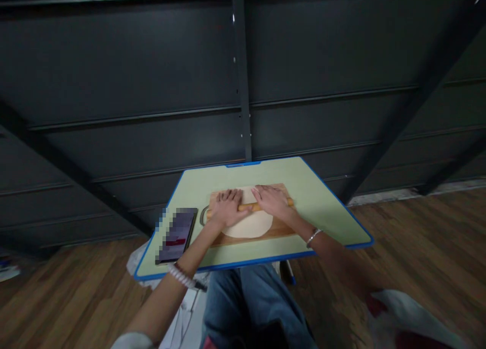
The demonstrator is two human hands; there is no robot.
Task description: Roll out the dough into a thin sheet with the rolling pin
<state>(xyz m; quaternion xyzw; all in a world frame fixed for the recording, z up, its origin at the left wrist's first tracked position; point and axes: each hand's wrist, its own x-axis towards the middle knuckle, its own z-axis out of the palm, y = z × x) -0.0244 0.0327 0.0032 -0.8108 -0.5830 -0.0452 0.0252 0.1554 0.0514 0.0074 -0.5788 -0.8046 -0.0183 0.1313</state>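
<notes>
The dough sheet (248, 226) lies on the wooden board (281, 230), beneath the rolling pin (248, 207). Left hand (227, 210) and right hand (272, 200) lie across the pin, fingers extended rather than wrapped; apply equal palm pressure, rolling toward the board's edges.

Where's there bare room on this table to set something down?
Bare table lies between the wooden board and the right edge, beyond your right forearm, plus a strip behind the board. Crowded: the left, where the device sits near the metal handle, and the board itself, with dough, rolling pin, left hand and right hand.
</notes>
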